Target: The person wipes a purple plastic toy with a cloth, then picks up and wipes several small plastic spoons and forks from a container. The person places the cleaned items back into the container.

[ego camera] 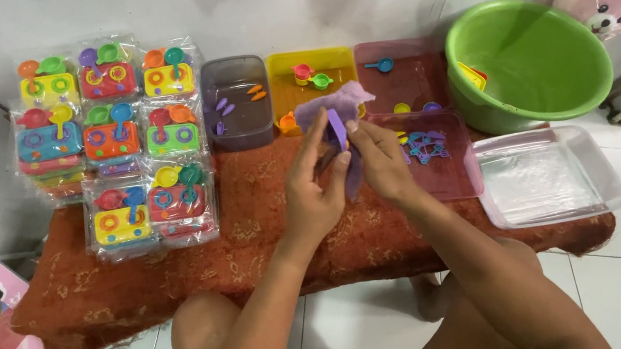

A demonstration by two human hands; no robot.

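Both hands meet over the middle of the rust-red cloth (253, 233) that covers the low table: the left hand (313, 191) has its fingers curled up and pinched on a small purple plastic piece (337, 129), and the right hand (383, 159) nips the same piece from the 3 o'clock side, its fingers pressed together on it. Behind them hangs a thin purple bag or sheet (337, 104) (which of the two I cannot tell). The piece looks light, stiff and a little slick, best taken by its narrow edges between thumb and fingertip; the film looks limp and would crumple under any firmer grip. At 12 o'clock sits a yellow tray (311, 75), at 10 o'clock the packed toy sets (114, 139), at 2 o'clock a green basin (534, 64).
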